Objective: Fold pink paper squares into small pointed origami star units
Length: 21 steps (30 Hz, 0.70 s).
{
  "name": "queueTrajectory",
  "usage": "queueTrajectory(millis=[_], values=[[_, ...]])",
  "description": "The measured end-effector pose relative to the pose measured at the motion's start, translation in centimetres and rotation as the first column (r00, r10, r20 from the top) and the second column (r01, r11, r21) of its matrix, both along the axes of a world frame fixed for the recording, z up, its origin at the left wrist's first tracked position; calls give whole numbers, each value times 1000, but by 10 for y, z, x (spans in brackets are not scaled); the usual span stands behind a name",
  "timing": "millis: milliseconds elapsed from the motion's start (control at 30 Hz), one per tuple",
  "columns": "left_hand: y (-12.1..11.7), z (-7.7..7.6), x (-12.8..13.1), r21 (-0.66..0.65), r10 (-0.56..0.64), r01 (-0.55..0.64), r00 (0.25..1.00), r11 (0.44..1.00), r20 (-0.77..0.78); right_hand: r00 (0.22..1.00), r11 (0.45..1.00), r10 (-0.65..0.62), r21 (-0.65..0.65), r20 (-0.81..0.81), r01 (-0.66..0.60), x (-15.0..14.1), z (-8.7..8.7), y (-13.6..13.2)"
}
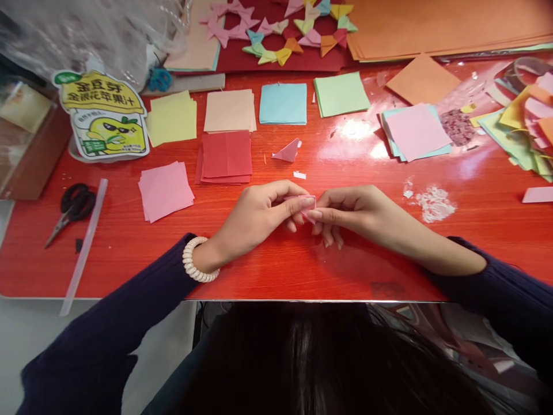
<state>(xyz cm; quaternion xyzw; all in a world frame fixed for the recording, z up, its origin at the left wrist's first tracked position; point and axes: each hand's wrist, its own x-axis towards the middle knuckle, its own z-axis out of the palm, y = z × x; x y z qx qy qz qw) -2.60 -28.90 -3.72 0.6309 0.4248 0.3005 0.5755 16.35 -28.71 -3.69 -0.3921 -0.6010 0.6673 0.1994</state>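
My left hand (259, 216) and my right hand (354, 212) meet at the middle of the red table (276, 265), near its front edge. Both pinch a small folded pink paper piece (307, 203) between thumb and fingers. Most of the piece is hidden by my fingertips. A finished pink folded piece (287, 151) lies a little farther back on the table. A white beaded band sits on my left wrist (196, 260).
Stacks of square paper lie behind: pink (165, 189), red (225, 155), yellow (171, 118), peach (230, 110), blue (283, 103), green (341, 94). Scissors (72, 206) lie at the left. A ring of folded paper pieces (298, 29) sits at the back. Orange sheets (449, 26) lie far right.
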Motion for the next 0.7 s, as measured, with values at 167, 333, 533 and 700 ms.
queueTrajectory(millis=[167, 333, 533, 700], values=[[2, 1, -1, 78, -40, 47, 996, 996, -81, 1000, 997, 21, 74, 19, -22, 2, -2, -2], [2, 1, -2, 161, -46, 67, 991, 985, -129, 996, 986, 30, 163, 86, -43, 3, -1, -5], [2, -1, -3, 245, -23, 59, 989, 968, -147, 990, 977, 35, 205, 138, -63, 2, -2, -6], [1, -2, -3, 237, -30, 64, 989, 969, -145, 992, 980, 5, 197, 130, -31, 2, -3, -6]])
